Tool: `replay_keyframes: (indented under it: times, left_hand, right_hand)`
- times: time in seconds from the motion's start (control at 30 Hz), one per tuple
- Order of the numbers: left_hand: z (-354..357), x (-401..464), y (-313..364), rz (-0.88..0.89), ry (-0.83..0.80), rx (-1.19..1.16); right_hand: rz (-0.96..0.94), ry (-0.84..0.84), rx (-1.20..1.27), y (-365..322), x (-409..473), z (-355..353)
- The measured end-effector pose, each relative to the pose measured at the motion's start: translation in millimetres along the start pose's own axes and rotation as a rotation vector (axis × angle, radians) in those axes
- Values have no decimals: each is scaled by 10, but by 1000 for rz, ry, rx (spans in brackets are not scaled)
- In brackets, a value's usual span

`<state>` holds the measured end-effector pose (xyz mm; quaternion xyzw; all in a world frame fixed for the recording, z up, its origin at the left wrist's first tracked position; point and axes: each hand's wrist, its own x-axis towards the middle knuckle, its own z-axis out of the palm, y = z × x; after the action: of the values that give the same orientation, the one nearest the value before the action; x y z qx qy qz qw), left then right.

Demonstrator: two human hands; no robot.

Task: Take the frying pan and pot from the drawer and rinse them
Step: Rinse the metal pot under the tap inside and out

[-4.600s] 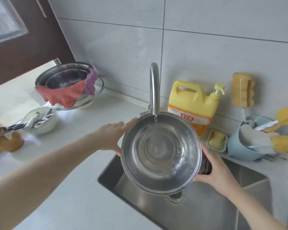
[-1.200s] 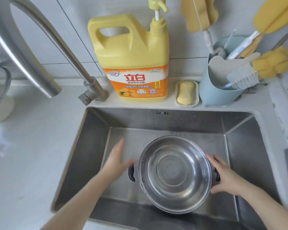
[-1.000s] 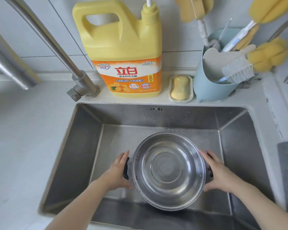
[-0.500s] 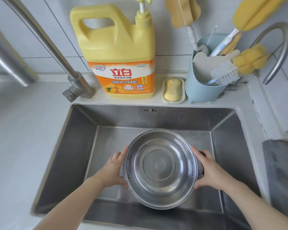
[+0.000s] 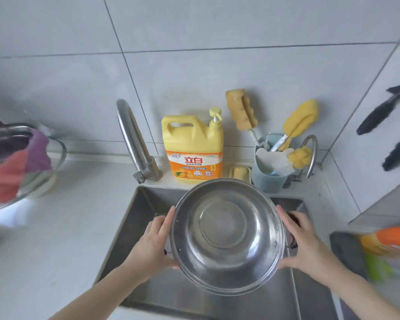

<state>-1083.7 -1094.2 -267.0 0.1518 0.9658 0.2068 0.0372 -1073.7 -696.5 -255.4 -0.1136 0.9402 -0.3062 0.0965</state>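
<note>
The steel pot (image 5: 226,234) hangs level above the sink (image 5: 134,218), lower centre; left hand (image 5: 151,245) and right hand (image 5: 306,243) clasp its opposite side handles.

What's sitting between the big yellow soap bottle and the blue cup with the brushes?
A small soap dish with a yellow bar in it sits on the ledge between the yellow bottle and the blue cup, seen in the head view.

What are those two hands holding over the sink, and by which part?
The steel pot, one hand on each side: the left hand and right hand grip its two dark side handles.
</note>
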Motion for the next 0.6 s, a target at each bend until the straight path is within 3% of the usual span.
replay_keyframes:
  times: [0.07,0.13,0.27,0.43,0.6]
  left_hand:
    - [-158,-60,134,89,241,60]
    - [-367,-47,273,223,485,95]
    - [-1004,124,511,485,897,275]
    - [-1811,271,776,574,1211,371]
    - [-2329,293,965,596,1314,467]
  right_hand:
    - [-20,120,-61,-200,-132,-239]
    - [-128,397,-209,-375,-234,-500]
    - [-534,899,-303,-778,-319,-1047]
    - [-683,1148,-420,-1335,-357,-1671]
    - [-770,1268,-463,-1614,-372,-2033]
